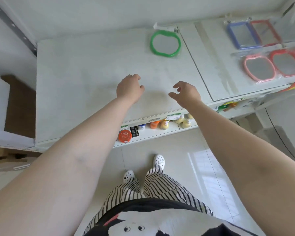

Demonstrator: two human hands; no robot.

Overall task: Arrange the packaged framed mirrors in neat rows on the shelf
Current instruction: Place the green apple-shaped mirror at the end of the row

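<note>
Mirrors in two lots: green mirror [165,43] alone toward 12 o'clock on the shelf [85,68]; blue mirror [243,35], red mirror [266,32], pink mirror [258,68] and another red-framed one [286,63] overlapping at 2 o'clock. Left hand [129,88] and right hand [187,93] both loosely curled, holding nothing, hovering over bare shelf. Likely risks: slippery bags sliding over one another, or pink mirror, near the front edge [160,116], getting nudged off. Plenty of free surface from 9 to 12 o'clock for rows.
</note>
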